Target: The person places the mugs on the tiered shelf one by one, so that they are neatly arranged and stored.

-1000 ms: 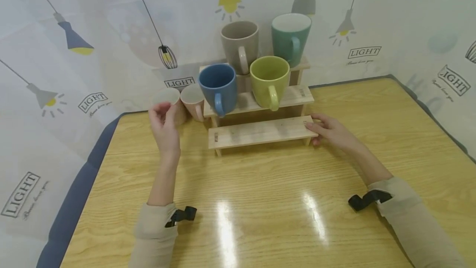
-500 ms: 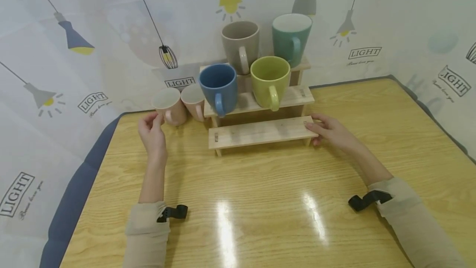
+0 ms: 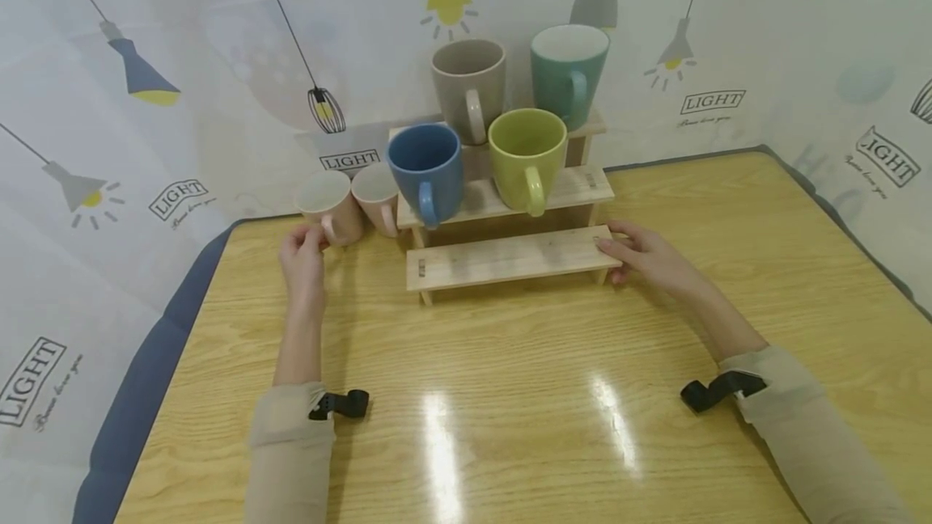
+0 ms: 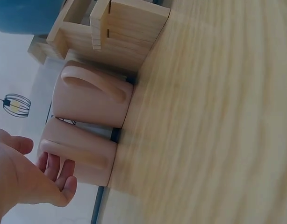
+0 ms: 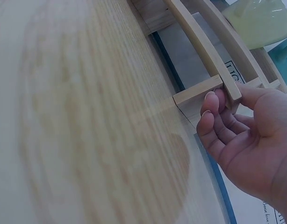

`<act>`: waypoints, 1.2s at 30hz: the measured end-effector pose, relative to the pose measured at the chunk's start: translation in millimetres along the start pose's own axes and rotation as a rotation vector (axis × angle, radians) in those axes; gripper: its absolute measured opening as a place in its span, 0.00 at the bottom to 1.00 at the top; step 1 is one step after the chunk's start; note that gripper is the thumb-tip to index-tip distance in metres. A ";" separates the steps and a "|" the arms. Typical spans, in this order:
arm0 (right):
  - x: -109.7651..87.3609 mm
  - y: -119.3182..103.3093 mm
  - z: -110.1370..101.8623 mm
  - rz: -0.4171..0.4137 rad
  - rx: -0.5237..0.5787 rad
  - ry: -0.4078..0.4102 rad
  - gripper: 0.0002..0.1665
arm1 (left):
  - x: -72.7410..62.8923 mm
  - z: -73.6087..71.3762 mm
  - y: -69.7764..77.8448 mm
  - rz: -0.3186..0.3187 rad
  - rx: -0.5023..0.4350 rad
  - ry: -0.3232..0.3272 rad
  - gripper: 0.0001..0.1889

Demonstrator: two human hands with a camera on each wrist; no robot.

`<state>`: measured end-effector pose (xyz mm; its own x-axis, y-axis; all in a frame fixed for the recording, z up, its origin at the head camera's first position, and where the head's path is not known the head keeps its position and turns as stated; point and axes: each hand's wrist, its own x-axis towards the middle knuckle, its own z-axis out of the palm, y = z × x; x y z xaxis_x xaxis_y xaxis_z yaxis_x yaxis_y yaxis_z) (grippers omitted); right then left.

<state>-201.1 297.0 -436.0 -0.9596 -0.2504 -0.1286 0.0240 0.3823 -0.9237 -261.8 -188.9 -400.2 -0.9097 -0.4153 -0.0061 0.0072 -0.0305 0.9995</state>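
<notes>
In the head view my left hand (image 3: 302, 265) is at the left pink mug (image 3: 333, 204), beside its handle. The left wrist view shows its loosely bent fingers (image 4: 53, 166) right at the mug's handle (image 4: 71, 153), with the thumb held apart. A second pink mug (image 3: 377, 196) stands close on the right, upright on the table. My right hand (image 3: 648, 257) pinches the right end of the lowest board of a three-step wooden rack (image 3: 510, 259), thumb on top and fingers curled under, as the right wrist view shows on the board end (image 5: 232, 95).
A blue mug (image 3: 425, 172) and a lime green mug (image 3: 527, 160) stand on the middle step. A grey mug (image 3: 469, 91) and a teal mug (image 3: 569, 75) stand on the top step. Behind the wooden table (image 3: 510, 378) hangs a lamp-printed curtain (image 3: 218, 39).
My left hand has drawn back and left from above the left pink mug, then moved in toward its handle. My right hand has stayed on the rack's end. The mugs have not moved.
</notes>
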 end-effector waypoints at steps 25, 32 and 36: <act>-0.6 -0.8 -0.2 -0.003 0.023 0.005 0.45 | 18.6 16.9 -14.7 -0.017 -0.045 -0.108 0.18; -0.5 -1.1 0.6 -0.004 0.042 -0.003 0.45 | 21.2 13.7 -19.6 0.010 -0.053 -0.161 0.20; 0.3 -0.4 0.6 -0.001 0.040 0.000 0.46 | 20.5 12.1 -20.8 0.029 -0.056 -0.207 0.18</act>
<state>-201.3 296.3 -435.9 -0.9596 -0.2505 -0.1279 0.0346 0.3463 -0.9375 -285.6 -185.8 -420.7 -0.9745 -0.2215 0.0344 0.0519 -0.0739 0.9959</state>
